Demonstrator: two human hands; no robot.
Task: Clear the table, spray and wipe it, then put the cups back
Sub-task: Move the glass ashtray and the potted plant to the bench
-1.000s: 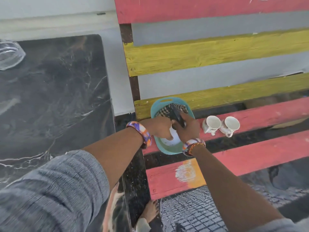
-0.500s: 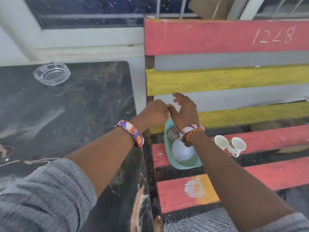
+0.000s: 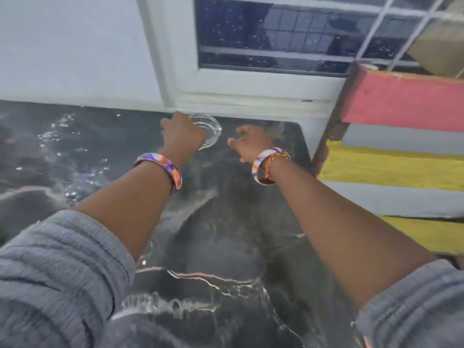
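Two hands over the dark table (image 3: 226, 234): left hand (image 3: 182, 133) gripping the glass ashtray (image 3: 209, 130), right hand (image 3: 252, 143) loosely curled, empty.

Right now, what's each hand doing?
Left hand: on the glass ashtray; whether it grips cannot be told.
Right hand: loosely curled above the table, holding nothing.

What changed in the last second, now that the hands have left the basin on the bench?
Both hands swung from the bench to the far side of the table. The left hand now reaches onto the glass ashtray; a firm grip can't be confirmed. The right hand hovers beside it, holding nothing. The ashtray stayed at the table's far edge.
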